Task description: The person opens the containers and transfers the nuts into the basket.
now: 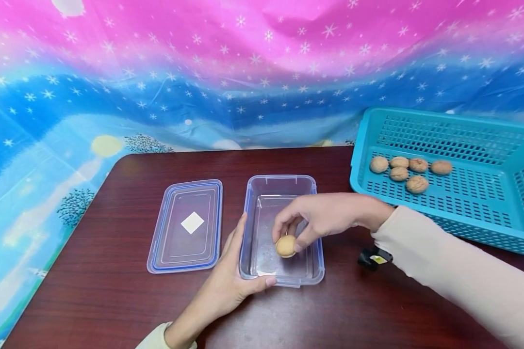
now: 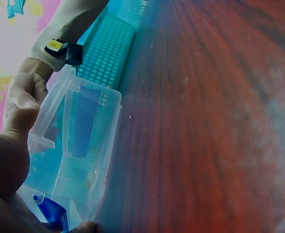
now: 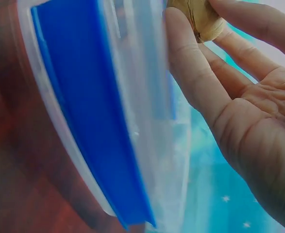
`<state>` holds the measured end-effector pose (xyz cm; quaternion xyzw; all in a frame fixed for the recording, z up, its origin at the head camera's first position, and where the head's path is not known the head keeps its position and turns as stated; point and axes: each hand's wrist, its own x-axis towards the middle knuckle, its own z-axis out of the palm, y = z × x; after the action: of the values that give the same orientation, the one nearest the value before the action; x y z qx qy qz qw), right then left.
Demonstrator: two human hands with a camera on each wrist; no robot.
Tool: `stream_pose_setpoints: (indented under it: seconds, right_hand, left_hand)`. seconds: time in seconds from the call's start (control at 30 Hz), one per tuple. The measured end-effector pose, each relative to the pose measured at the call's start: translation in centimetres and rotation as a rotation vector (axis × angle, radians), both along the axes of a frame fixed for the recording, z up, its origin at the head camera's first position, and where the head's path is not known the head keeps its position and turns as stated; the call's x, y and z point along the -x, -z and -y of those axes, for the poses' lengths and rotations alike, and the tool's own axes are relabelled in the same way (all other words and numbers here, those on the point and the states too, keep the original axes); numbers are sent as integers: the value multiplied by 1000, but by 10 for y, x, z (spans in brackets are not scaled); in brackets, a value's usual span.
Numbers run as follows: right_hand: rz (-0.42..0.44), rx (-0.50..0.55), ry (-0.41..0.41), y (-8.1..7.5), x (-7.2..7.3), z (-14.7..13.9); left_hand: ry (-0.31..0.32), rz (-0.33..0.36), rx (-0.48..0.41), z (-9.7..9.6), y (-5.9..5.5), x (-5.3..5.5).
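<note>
My right hand point(image 1: 319, 218) pinches a walnut point(image 1: 286, 246) between thumb and fingers, over the inside of a clear plastic container point(image 1: 262, 186). The right wrist view shows the same walnut point(image 3: 203, 19) at the fingertips, beside the container's blue clip point(image 3: 91, 92). My left hand point(image 1: 229, 276) grips the container's near left corner, thumb along the front rim and fingers along the left side. In the left wrist view the left thumb point(image 2: 18, 124) lies at the rim, with the container's clear wall point(image 2: 108, 131) beyond it.
A clear lid point(image 1: 188, 254) with a blue seal and a white diamond sticker lies left of the container. At the right stands a turquoise basket point(image 1: 476, 194) holding several walnuts point(image 1: 417, 184). A patterned cloth point(image 1: 244, 72) hangs behind the dark wooden table point(image 1: 126, 232).
</note>
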<state>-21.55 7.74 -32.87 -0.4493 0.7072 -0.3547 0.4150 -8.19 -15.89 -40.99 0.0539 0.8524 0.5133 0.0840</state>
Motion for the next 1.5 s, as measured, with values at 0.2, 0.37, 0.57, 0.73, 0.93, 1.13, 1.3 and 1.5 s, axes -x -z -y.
stream_pose_setpoints:
  seconds: [0.2,0.37,0.57,0.73,0.93,1.13,1.3,1.5]
  right_hand:
    - [-87,3,55,-23,5,-21]
    - [-77,27,99,-42,9,-48]
    - [-112,23,157,-59,16,-88]
    - [-72,0,228,-64,30,-135]
    - [-200,-54,368,-58,47,-197]
    - [-278,-158,536,-43,63,-242]
    - [-174,-111,504,-26,79,-274]
    - [-128,-228,548,-6,90,-298]
  left_hand:
    - [-4,12,10,-1,-1,1]
    - [-16,18,8,-1,-1,1]
    - [-20,27,11,-1,-1,1]
    - [-20,32,18,-1,-1,0]
    - [-18,33,17,-1,-2,0]
    - [-17,32,12,-1,-1,0]
    - [-17,32,12,-1,-1,0]
    - [-19,37,16,0,-1,0]
